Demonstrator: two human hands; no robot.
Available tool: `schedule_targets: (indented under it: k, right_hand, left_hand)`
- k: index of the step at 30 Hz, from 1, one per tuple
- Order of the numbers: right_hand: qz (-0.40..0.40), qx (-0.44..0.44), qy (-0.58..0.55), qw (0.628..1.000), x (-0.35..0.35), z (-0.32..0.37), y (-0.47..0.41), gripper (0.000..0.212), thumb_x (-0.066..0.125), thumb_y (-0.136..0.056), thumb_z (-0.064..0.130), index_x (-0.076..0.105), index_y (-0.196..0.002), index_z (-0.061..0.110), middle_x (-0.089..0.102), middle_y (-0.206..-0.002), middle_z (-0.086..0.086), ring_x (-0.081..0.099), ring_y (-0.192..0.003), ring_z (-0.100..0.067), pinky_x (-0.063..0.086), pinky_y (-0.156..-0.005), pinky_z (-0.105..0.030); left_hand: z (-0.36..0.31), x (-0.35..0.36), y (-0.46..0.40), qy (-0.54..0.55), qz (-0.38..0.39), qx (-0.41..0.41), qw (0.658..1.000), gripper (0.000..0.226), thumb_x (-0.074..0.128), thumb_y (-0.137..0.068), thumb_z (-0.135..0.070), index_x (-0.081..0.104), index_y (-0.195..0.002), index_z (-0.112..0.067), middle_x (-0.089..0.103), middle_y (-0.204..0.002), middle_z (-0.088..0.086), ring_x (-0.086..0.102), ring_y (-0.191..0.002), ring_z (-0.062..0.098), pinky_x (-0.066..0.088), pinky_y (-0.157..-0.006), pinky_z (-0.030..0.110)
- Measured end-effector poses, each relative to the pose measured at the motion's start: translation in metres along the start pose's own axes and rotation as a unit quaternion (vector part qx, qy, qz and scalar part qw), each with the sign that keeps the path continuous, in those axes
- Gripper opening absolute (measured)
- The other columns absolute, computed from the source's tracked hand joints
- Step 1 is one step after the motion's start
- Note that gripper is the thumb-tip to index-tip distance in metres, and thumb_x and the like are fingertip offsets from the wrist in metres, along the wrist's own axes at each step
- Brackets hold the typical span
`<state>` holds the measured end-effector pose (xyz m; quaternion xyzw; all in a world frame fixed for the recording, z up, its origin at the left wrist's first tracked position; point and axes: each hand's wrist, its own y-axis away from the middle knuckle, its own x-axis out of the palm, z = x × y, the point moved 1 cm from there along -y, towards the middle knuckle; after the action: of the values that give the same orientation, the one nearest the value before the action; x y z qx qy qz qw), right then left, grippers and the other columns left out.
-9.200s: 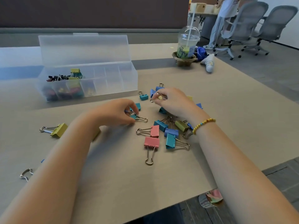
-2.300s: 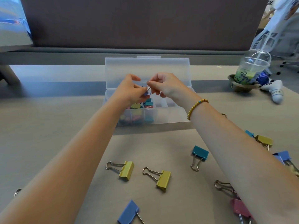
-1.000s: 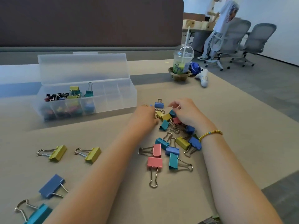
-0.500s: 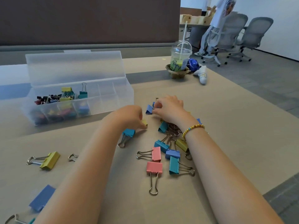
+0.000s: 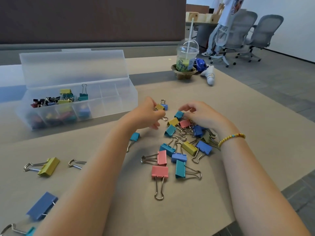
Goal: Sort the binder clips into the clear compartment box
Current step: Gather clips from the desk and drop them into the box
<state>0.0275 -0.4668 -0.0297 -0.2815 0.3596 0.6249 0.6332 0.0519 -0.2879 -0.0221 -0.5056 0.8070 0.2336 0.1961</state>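
Pinching a yellow clip point(image 5: 159, 106), the left hand point(image 5: 146, 114) sits beside the pile point(image 5: 183, 142); the right hand point(image 5: 202, 116), fingers curled, touches a teal clip point(image 5: 179, 114). Clips look light, stiff, springy; wire handles suit lifting. Box point(image 5: 117, 97) stands open, near left.

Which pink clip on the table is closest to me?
The pink clip with its wire handles pointing toward you; the other two pink ones lie farther off, one in the pile.

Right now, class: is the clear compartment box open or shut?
Open. The clear compartment box has its lid standing up behind it, and binder clips show uncovered in its left compartments.
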Motion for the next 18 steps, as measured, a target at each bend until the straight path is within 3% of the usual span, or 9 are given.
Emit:
schedule_targets:
  k: [2, 4, 6, 8, 14, 18]
  right_hand:
    - [0.02, -0.008, 0.016, 1.0, 0.002, -0.005, 0.003, 0.029, 0.055, -0.093, 0.023, 0.056, -0.121, 0.03, 0.049, -0.131, -0.003, 0.045, -0.118, -0.017, 0.04, -0.091, -0.029]
    - [0.024, -0.015, 0.016, 0.999, 0.004, -0.004, 0.004, 0.035, 0.058, -0.091, 0.023, 0.053, -0.126, 0.028, 0.046, -0.136, -0.002, 0.043, -0.123, -0.018, 0.037, -0.098, -0.032]
    - [0.01, -0.028, 0.004, 1.0, 0.008, -0.002, 0.004, 0.036, 0.057, -0.092, 0.021, 0.052, -0.128, 0.025, 0.047, -0.136, -0.002, 0.043, -0.125, -0.018, 0.036, -0.098, -0.03]
    - [-0.011, -0.035, -0.004, 0.999, 0.011, 0.0, 0.002, 0.035, 0.054, -0.093, 0.019, 0.052, -0.128, 0.024, 0.048, -0.135, -0.001, 0.044, -0.125, -0.016, 0.037, -0.095, -0.026]
    - [-0.053, -0.025, -0.065, 0.996, 0.005, -0.003, 0.001, 0.036, 0.046, -0.096, 0.007, 0.05, -0.13, 0.019, 0.053, -0.129, 0.0, 0.049, -0.117, -0.011, 0.038, -0.088, -0.019]
    - [-0.118, -0.003, -0.129, 0.985, -0.004, -0.007, 0.005, 0.042, 0.034, -0.094, -0.007, 0.055, -0.123, 0.016, 0.056, -0.116, 0.002, 0.051, -0.11, -0.009, 0.041, -0.094, -0.024]
  left_hand:
    - [-0.002, 0.008, 0.0, -0.052, -0.004, 0.019, 0.998, 0.024, 0.052, -0.092, -0.018, 0.033, -0.108, -0.015, 0.046, -0.085, 0.002, 0.049, -0.068, 0.012, 0.049, -0.058, 0.022]
    - [-0.001, 0.015, 0.0, -0.148, 0.015, 0.045, 0.988, 0.032, 0.057, -0.089, -0.027, 0.04, -0.114, -0.015, 0.05, -0.095, 0.003, 0.049, -0.079, 0.015, 0.047, -0.065, 0.025]
    - [0.002, 0.02, 0.0, -0.23, 0.039, 0.056, 0.971, 0.042, 0.061, -0.085, -0.04, 0.049, -0.116, -0.016, 0.055, -0.107, 0.004, 0.049, -0.09, 0.016, 0.045, -0.079, 0.029]
    - [0.003, 0.02, 0.0, -0.27, 0.041, 0.061, 0.96, 0.041, 0.063, -0.083, -0.043, 0.054, -0.113, -0.017, 0.056, -0.116, 0.004, 0.048, -0.094, 0.015, 0.042, -0.082, 0.028]
    - [0.007, 0.0, 0.001, -0.242, -0.013, 0.053, 0.969, 0.023, 0.057, -0.09, -0.017, 0.06, -0.112, -0.011, 0.058, -0.116, 0.006, 0.044, -0.093, 0.014, 0.036, -0.084, 0.024]
    - [0.008, -0.013, 0.0, -0.194, -0.051, 0.056, 0.978, 0.018, 0.058, -0.089, -0.019, 0.062, -0.105, -0.012, 0.056, -0.099, 0.002, 0.046, -0.088, 0.015, 0.039, -0.079, 0.025]
